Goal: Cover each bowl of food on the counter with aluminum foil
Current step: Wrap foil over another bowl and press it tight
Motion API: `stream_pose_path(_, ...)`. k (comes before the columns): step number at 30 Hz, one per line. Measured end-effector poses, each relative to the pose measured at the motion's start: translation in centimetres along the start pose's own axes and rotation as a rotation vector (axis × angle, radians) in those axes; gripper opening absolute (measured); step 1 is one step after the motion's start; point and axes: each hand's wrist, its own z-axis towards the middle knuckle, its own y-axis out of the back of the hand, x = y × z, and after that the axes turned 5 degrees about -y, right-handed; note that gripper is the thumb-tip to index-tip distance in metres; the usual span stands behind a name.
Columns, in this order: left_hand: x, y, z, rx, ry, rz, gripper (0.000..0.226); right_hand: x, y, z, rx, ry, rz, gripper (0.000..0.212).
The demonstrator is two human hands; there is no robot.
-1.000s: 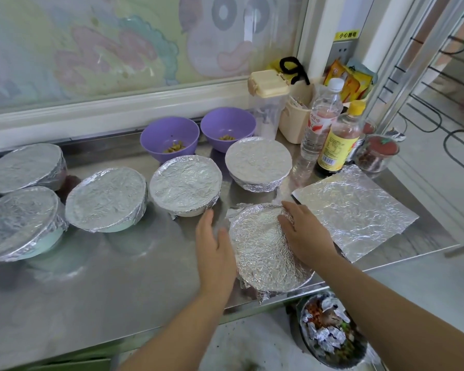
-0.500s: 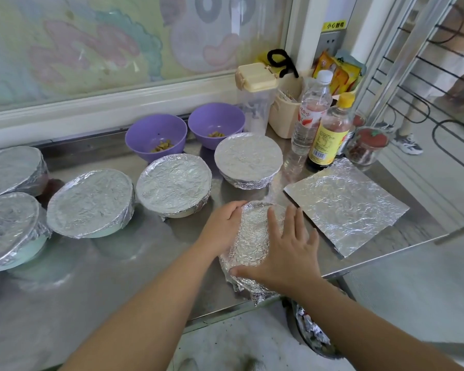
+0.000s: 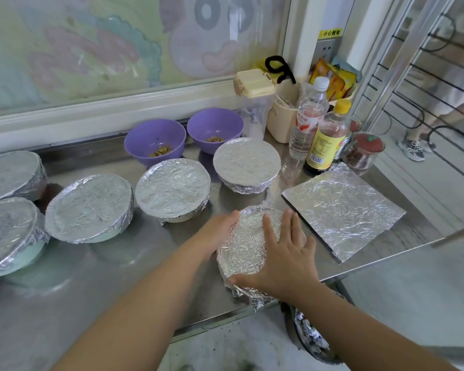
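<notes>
A foil-covered bowl (image 3: 248, 245) sits near the counter's front edge. My right hand (image 3: 284, 257) lies flat on its foil top with fingers spread and the thumb pressing the near rim. My left hand (image 3: 221, 227) cups the bowl's left rim, fingers curled over the foil edge. Several other foil-covered bowls stand behind and to the left, among them one (image 3: 248, 163), one (image 3: 172, 188) and one (image 3: 89, 207). Two uncovered purple bowls (image 3: 154, 140) (image 3: 214, 129) with a little food stand at the back. A loose foil sheet (image 3: 343, 207) lies flat on the right.
Bottles (image 3: 324, 140), a clear jar (image 3: 364, 152) and a beige container (image 3: 279, 121) crowd the back right corner of the steel counter (image 3: 118, 263). A bin with foil scraps (image 3: 314, 338) sits below the front edge. A metal rack stands at the right.
My left hand moved from the near left of the bowl up to its far left rim. My right hand shifted from the far right rim onto the top, thumb at the near edge.
</notes>
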Motion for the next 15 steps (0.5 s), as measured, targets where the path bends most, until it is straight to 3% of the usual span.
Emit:
stream_pose_path(3,-2.1,0.4,0.4,0.062,-0.114,0.305,0.031,0.0,0.0,0.1,0.01,0.0,-0.005,0.151)
stream_pose_path(8,-3.7,-1.2,1.1,0.067,-0.364,0.557,0.037,0.0,0.1,0.0,0.018,0.002,-0.015,0.152)
stream_pose_path(15,-4.0,-1.2,1.7,0.072,-0.221,0.503,0.035,0.1,0.0,0.1,0.018,0.006,-0.025,0.152)
